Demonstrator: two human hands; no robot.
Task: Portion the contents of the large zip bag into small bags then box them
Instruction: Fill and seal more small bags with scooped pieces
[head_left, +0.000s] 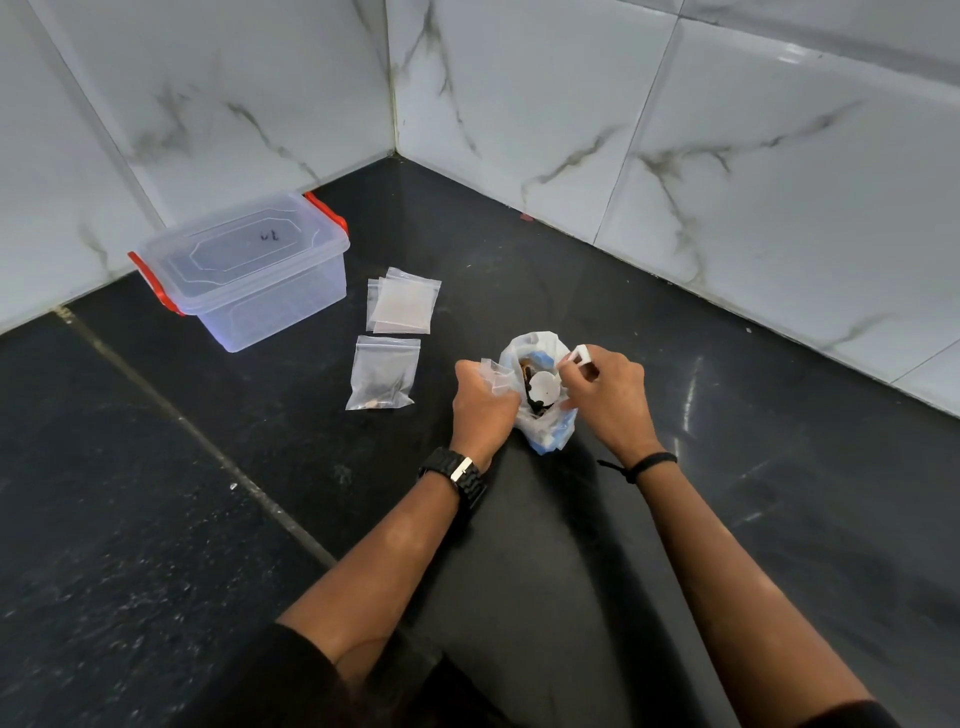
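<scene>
The large zip bag (545, 431) stands open on the black counter, with dark pieces inside. My right hand (605, 397) holds a white scoop (545, 387) by its handle, and the scoop's bowl sits in the bag's mouth. My left hand (483, 402) grips a small clear bag (493, 375) at the large bag's left rim. One filled small bag (383, 373) lies flat to the left. A stack of empty small bags (402, 306) lies behind it. The clear box (244, 270) with red latches has its lid on at the far left.
White marble-look tiled walls (675, 130) meet in a corner behind the black counter (727, 441). A grout seam (197, 431) runs diagonally across the counter on the left. A watch is on my left wrist and a black band on my right.
</scene>
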